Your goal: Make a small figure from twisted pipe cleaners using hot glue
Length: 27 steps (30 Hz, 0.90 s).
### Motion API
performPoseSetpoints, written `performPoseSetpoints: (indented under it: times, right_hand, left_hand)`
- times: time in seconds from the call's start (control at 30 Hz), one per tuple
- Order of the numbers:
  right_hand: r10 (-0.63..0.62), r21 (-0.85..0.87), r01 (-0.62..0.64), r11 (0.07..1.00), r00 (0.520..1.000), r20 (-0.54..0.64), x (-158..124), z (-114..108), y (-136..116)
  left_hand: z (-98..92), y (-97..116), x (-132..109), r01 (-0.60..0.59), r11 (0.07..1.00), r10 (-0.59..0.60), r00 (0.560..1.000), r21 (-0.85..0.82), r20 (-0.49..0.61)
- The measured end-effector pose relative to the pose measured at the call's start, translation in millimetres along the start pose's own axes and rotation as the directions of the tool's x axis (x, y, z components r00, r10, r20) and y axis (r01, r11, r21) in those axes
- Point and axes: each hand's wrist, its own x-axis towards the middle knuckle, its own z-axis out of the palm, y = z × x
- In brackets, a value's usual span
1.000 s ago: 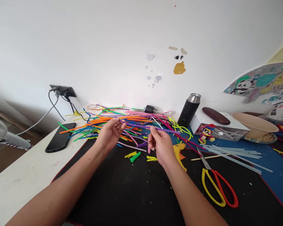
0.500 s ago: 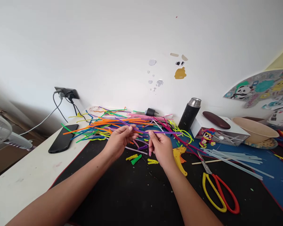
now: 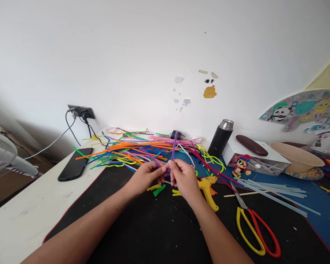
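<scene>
A purple pipe cleaner is pinched between both my hands above the black mat. My left hand closes its thumb and fingers on it, and a purple length slants up and left past those fingers. Right beside it, my right hand grips the same pipe cleaner, with one end standing almost straight up. The fingertips of both hands nearly meet, hiding the part between them. Just below lie a short green bent piece and small yellow pieces. Behind the hands spreads a heap of coloured pipe cleaners.
Right of my hands lie a yellow glue gun, scissors and glue sticks. Further back are a black flask, a small figure, a white box and a bowl. A phone and a fan are on the left.
My hands have drawn together. The pipe cleaner's right-hand end has swung from pointing right to pointing upward. The view has tilted up slightly.
</scene>
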Motion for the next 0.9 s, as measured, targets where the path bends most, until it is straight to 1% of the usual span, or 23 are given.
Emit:
performPoseSetpoints:
  times: [0.07,0.13,0.2,0.3,0.47,0.53,0.73,0.83,0.9]
  right_hand:
    - [0.015,-0.043,-0.013,0.999,0.999,0.047,-1,1,2]
    - [0.042,-0.088,-0.034,0.996,0.995,0.090,-2,3,4]
    - [0.067,-0.133,-0.049,0.990,0.989,0.132,-4,5,4]
    - [0.092,-0.196,-0.054,0.979,0.978,0.188,-6,7,3]
    - [0.099,-0.275,-0.029,0.961,0.964,0.245,-8,9,1]
    - [0.112,-0.290,-0.032,0.956,0.958,0.264,-9,11,0]
    - [0.153,-0.265,-0.064,0.962,0.931,0.331,-11,12,1]
    - [0.163,-0.221,-0.088,0.971,0.923,0.349,-11,12,3]
    - [0.169,-0.175,-0.114,0.978,0.922,0.347,-11,11,2]
  left_hand:
    - [-5.3,3,0,-0.032,0.999,0.032,0.997,0.001,-0.075]
    - [-12.2,8,0,-0.074,0.997,0.074,0.984,0.010,-0.160]
    - [-18.6,12,0,-0.101,0.994,0.106,0.972,0.034,-0.210]
    - [-24.1,13,1,-0.100,0.995,0.103,0.973,0.024,-0.205]
    - [-25.4,5,3,-0.081,0.987,0.050,0.976,-0.136,-0.214]
    - [-25.5,4,3,-0.066,0.983,0.031,0.980,-0.173,-0.197]
    - [-25.3,8,1,-0.067,0.984,0.045,0.990,-0.166,-0.132]
    - [-25.3,9,1,-0.067,0.983,0.045,0.990,-0.169,-0.131]
    - [-25.7,9,1,-0.070,0.976,0.041,0.989,-0.206,-0.140]
